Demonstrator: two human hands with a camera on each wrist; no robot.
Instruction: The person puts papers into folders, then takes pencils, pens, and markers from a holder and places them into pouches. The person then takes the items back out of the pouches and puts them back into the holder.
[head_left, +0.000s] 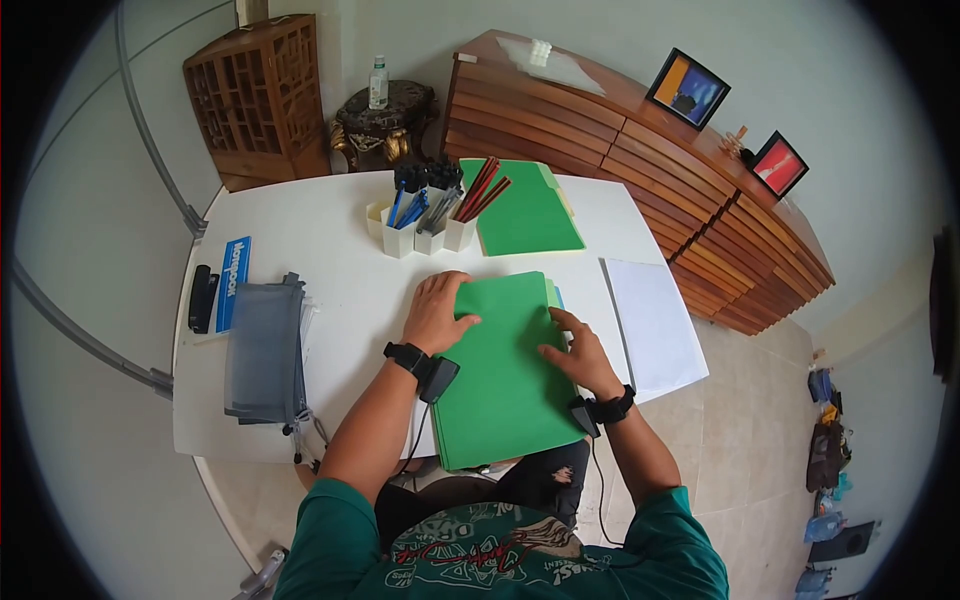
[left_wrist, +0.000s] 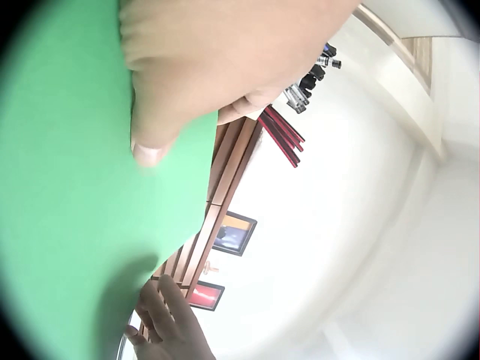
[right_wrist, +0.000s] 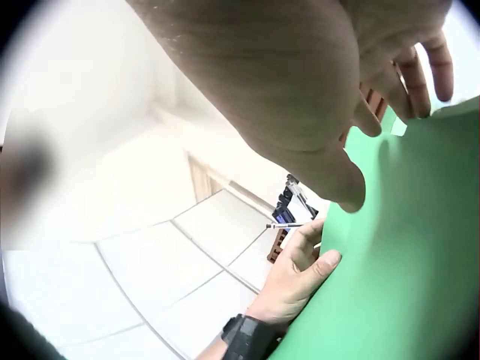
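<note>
A stack of green file folders (head_left: 510,380) lies on the white table in front of me, reaching over its front edge. Pale tabs show along its right edge. My left hand (head_left: 436,308) rests at the upper left edge of the stack, with its thumb on the top folder in the left wrist view. At the right edge is my right hand (head_left: 584,358), its fingers apart and bent at the edge and its thumb over the green cover (right_wrist: 405,225). Both hands wear black wrist straps with cameras.
Behind the stack stand white pen holders (head_left: 398,240) with pens and red pencils (head_left: 480,190), beside another green folder (head_left: 525,215). White paper (head_left: 655,325) lies at the right. At the left are a grey mesh pouch (head_left: 262,350), a blue notebook (head_left: 234,283) and a black stapler (head_left: 202,298).
</note>
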